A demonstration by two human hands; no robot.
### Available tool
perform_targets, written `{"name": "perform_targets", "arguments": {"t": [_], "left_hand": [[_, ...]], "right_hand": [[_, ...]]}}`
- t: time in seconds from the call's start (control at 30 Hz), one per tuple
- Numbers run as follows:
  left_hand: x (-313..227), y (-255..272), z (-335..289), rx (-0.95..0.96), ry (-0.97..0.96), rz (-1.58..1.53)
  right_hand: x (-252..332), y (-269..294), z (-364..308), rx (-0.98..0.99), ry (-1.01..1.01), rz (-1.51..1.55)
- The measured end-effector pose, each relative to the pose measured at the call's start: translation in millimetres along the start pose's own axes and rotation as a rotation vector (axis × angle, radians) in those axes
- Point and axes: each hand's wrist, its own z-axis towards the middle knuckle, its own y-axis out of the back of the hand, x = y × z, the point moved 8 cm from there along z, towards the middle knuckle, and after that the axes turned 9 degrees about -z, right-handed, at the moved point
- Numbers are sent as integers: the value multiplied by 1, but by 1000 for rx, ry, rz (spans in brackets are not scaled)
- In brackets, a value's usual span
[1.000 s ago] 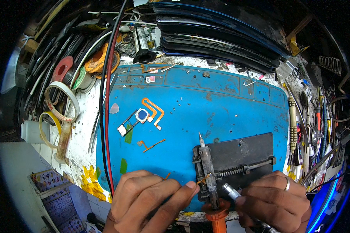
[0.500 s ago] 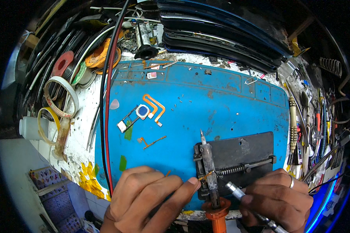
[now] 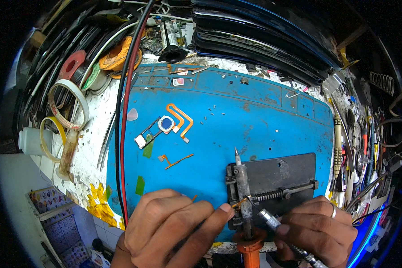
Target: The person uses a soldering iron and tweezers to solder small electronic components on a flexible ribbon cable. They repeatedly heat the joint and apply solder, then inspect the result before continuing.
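My left hand (image 3: 172, 225) is closed, pinching a small orange flex cable (image 3: 240, 203) between thumb and finger. The strip's free end lies against the metal barrel of a soldering iron (image 3: 244, 181), tip pointing away and orange handle toward me. Beneath the iron sits a black clamp holder (image 3: 279, 169) with a spring-loaded bar. Closed around a knurled metal craft knife (image 3: 270, 219), my right hand (image 3: 319, 230) wears a ring. The knife's thin dark end meets the cable on the barrel. Its exact contact is too small to make out.
On the blue mat (image 3: 210, 174) lie an orange flex cable with a blue-centred square part (image 3: 166, 124), a smaller flex strip (image 3: 178, 162) and tiny screws. Black and red cables (image 3: 124, 134) cross the left side. Tape rolls (image 3: 69, 105) stand left; tools (image 3: 338, 147) crowd the right.
The whole view has shifted slightly. Both hands keep nearly the same place at the iron, with the cable and the knife still held.
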Motion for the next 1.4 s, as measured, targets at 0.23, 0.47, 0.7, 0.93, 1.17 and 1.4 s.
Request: {"name": "perform_targets", "arguments": {"t": [0.23,0.47,0.7,0.93,1.17,1.4], "left_hand": [[0,0,0,-6,-23,-1],[0,0,0,-13,-20,-9],[0,1,0,-10,2,-16],[-1,1,0,6,-23,15],[-5,8,2,-51,-34,67],[4,26,-9,-247,-56,64]], "right_hand": [[1,0,-1,-33,1,-15],[0,1,0,11,17,-45],[-5,0,-4,-23,26,2],[-8,15,5,-20,64,-162],[-28,42,-3,-58,37,-317],[-37,57,1,-119,-129,-449]]}}
